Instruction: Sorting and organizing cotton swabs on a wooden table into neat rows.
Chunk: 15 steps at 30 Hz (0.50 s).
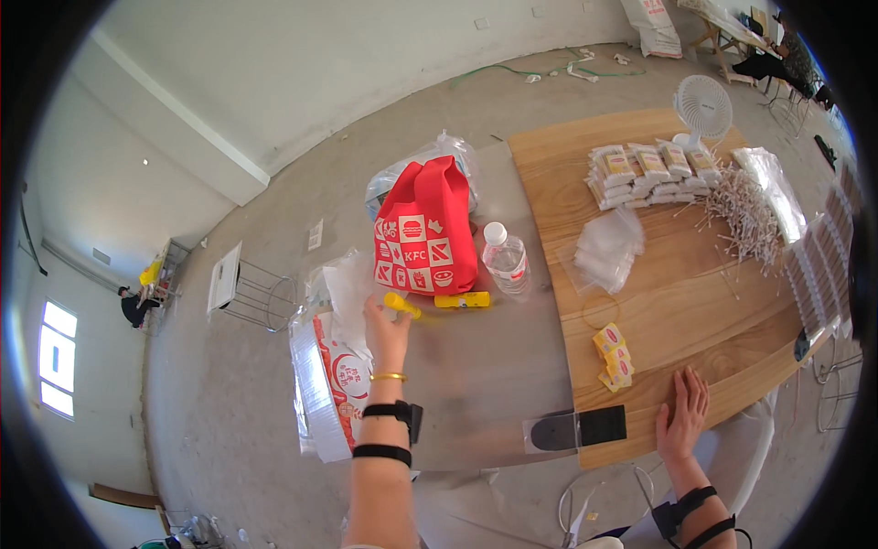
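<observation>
My left hand (384,331) is reaching over the left part of the table, its fingers closed on a small yellow tube (402,305). Just to the right, a second yellow tube (462,300) lies in front of a red carrier bag (425,224) with white printed squares. A clear plastic bottle (507,263) with a white cap stands beside the bag. My right hand (686,416) rests flat on the wooden tabletop with its fingers stretched out, holding nothing. To its left lie several small yellow-and-white cards or packets (615,357).
Stacked packets of cotton swabs (649,174) and a loose heap of swabs (745,215) lie at the far right, below a white fan (703,107). Clear bags (608,247) lie nearer. An open carton (320,393) sits left of my left forearm. A dark flat object (602,425) lies by the front edge.
</observation>
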Each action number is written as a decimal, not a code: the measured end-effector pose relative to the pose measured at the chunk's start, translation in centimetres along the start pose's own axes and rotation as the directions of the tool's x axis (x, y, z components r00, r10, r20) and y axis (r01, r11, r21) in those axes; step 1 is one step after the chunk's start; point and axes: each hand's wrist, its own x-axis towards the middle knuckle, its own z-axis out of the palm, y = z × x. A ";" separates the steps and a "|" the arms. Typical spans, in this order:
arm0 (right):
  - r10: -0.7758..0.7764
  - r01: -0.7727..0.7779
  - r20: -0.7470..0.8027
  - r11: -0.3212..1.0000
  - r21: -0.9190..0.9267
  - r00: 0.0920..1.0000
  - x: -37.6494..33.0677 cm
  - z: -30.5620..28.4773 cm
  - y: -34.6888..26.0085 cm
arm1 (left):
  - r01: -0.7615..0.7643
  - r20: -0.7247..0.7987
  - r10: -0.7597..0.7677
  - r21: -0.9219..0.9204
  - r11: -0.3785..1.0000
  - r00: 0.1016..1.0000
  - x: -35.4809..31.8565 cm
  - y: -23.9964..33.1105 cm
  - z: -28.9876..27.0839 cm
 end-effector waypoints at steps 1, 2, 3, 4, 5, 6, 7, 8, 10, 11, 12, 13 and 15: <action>0.008 -0.008 0.005 1.000 -0.003 1.000 0.0 0.0 -0.1 | 0.027 -0.185 -0.015 0.065 0.998 0.983 -1.1 -0.7 0.6; 0.008 -0.008 0.005 1.000 0.000 1.000 0.1 -0.1 -0.3 | 0.065 -0.364 -0.017 0.122 0.990 0.931 -2.0 -0.7 1.0; 0.010 -0.010 0.008 1.000 0.002 1.000 0.1 -0.1 -0.4 | 0.065 -0.365 -0.016 0.123 0.990 0.931 -2.9 -0.6 1.6; 0.011 -0.011 0.012 1.000 0.004 1.000 0.2 -0.2 -0.3 | 0.094 -0.209 -0.084 0.039 0.995 0.974 -3.9 0.1 2.4; 0.011 -0.011 0.014 1.000 -0.001 1.000 0.2 -0.2 -0.2 | 0.138 -0.039 -0.139 -0.043 0.990 0.989 -4.9 1.2 3.0; 0.015 -0.015 0.016 1.000 0.002 1.000 0.2 -0.1 -0.1 | 0.139 -0.035 -0.141 -0.046 0.989 0.989 -5.2 2.5 3.9; 0.017 -0.017 0.019 1.000 0.006 1.000 0.1 -0.1 -0.1 | -0.074 0.009 0.075 -0.068 0.995 0.997 -5.0 4.5 4.4; 0.019 -0.019 0.022 1.000 0.002 1.000 0.1 -0.2 -0.2 | -0.283 0.047 0.289 -0.100 0.954 0.956 -4.6 5.5 4.8; 0.022 -0.022 0.020 0.999 0.027 1.000 0.2 -0.4 -0.4 | -0.294 0.099 0.297 -0.052 0.955 0.950 -3.2 5.5 5.9; 0.022 -0.022 0.016 0.999 0.029 1.000 0.2 -0.2 -0.4 | -0.307 0.147 0.304 -0.001 0.952 0.941 -2.6 5.3 6.1; 0.002 -0.003 0.014 1.000 0.021 1.000 0.1 0.1 -0.3 | -0.311 0.143 0.308 0.002 0.950 0.941 -2.4 5.0 5.9; -0.011 0.010 0.012 1.000 0.007 1.000 -0.1 0.2 -0.1 | -0.329 0.201 0.298 0.138 0.934 0.933 -2.2 5.1 6.0; -0.007 0.007 0.005 1.000 0.008 1.000 0.0 0.0 -0.1 | -0.353 0.255 0.286 0.273 0.895 0.924 -1.9 5.1 5.9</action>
